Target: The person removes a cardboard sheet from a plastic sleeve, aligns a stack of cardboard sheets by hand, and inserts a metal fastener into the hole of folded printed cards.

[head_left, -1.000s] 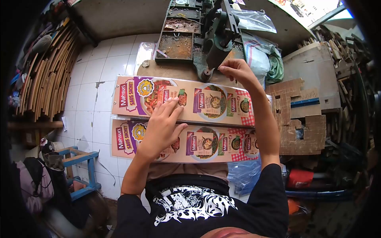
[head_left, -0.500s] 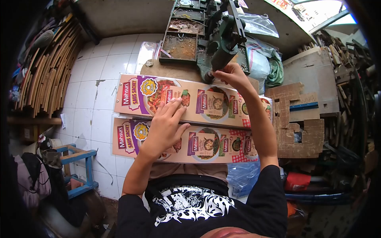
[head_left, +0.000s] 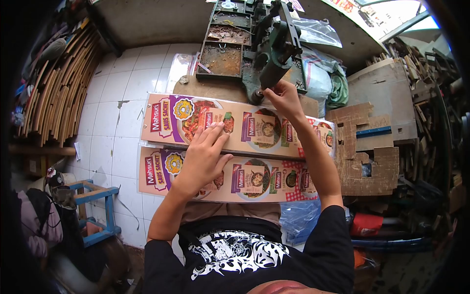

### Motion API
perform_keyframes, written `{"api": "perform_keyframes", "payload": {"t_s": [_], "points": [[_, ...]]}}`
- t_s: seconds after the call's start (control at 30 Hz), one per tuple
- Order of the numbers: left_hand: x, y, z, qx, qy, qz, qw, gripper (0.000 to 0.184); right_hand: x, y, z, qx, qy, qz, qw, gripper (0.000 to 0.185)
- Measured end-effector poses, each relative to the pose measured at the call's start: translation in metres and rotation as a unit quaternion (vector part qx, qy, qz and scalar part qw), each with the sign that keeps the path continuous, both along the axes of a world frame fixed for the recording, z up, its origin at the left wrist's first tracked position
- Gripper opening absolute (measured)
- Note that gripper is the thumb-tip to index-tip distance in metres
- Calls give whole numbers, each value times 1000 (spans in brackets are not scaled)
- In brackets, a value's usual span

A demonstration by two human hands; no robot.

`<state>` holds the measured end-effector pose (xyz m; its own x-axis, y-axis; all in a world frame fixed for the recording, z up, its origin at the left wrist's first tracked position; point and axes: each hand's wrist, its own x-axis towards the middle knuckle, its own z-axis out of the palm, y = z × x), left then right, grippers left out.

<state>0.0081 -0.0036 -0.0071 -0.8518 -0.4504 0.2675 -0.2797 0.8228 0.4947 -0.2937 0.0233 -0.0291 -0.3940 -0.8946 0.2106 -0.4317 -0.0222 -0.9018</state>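
Two long printed strips lie one beyond the other, the far strip (head_left: 164, 134) and the near strip (head_left: 227, 193), both showing food pictures and the word Mahsuri. My left hand (head_left: 206, 154) rests palm down, fingers spread, on the far strip and reaches back over the near one. At the base of a dark green press (head_left: 273, 71), my right hand (head_left: 284, 98) has its thumb and fingers pinched together beside the small round die (head_left: 257, 94). Whatever is between those fingertips is too small to make out.
Divided metal trays (head_left: 220, 59) of small parts stand beside the press. Plastic bags (head_left: 318, 78) lie to its right. Cut brown board (head_left: 352, 169) is at the right, a blue stool frame (head_left: 105, 210) at the lower left, and stacked wooden strips (head_left: 61, 93) at the far left.
My right hand has moved from just right of the die to right against it, still pinched. My left hand stays on the far strip. The view has shifted slightly.
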Motion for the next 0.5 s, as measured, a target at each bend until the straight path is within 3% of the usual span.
{"api": "perform_keyframes", "payload": {"t_s": [0.07, 0.17, 0.23, 0.27, 0.37, 0.4, 0.5], "points": [[0, 0, 0, -3, -4, 0, 1000, 48, 4, 3, 5, -24, -23, -1, 999, 17], [5, -4, 2, 5, 4, -10, 1000, 49, 3, 16, 15, 28, -59, -43, 997, 17], [14, -8, 9, 76, 27, -33, 996, 46, 11, 38, 29, 33, -89, -45, 994, 17], [21, -9, 11, 77, 24, -32, 996, 46, 14, 52, 34, 32, -43, -44, 998, 17], [58, -15, 14, 20, 46, 68, 996, 43, 23, 113, 50, 68, 142, -87, 984, 17], [73, -19, 11, -11, 43, 154, 987, 40, 25, 133, 57, 67, 190, -109, 973, 18], [122, -27, -2, -71, -13, 320, 944, 35, 18, 203, 41, 141, 235, -262, 925, 28]]}}
